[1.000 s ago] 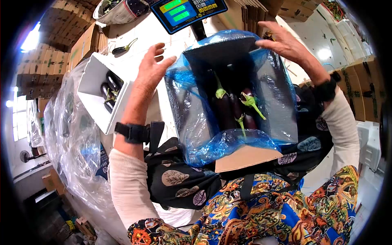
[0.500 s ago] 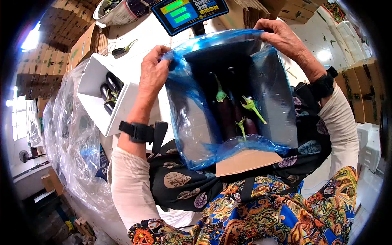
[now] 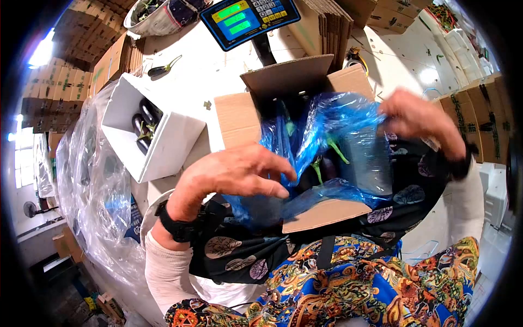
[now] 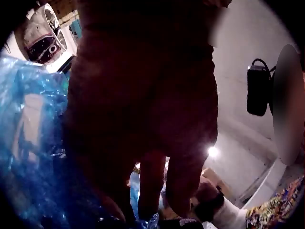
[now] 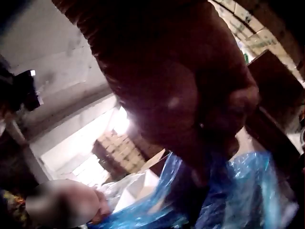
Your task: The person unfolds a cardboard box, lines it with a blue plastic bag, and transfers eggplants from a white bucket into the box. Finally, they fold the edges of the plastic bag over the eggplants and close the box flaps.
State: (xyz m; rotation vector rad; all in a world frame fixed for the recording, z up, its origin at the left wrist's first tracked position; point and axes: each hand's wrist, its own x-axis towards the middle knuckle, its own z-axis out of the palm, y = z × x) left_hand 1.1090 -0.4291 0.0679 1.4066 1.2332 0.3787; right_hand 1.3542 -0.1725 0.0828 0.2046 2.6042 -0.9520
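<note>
Blue plastic film lines a cardboard box and lies partly over the eggplants in it, whose green stems show. My left hand is over the left side of the film, fingers loosely extended and thumb apart; the left wrist view shows those fingers pointing down beside blue film. At the box's right side my right hand, blurred, pinches the film's edge; in the right wrist view the film hangs from its fingers.
A scale display stands behind the box. To the left, a white foam box holds several eggplants, and a single eggplant lies behind it. Clear plastic sheeting and stacked cartons are farther left; more cartons stand right.
The film has come off the back and left box flaps and is drawn inward. My left hand has let go and moved forward toward me; my right hand has moved right and down with the film.
</note>
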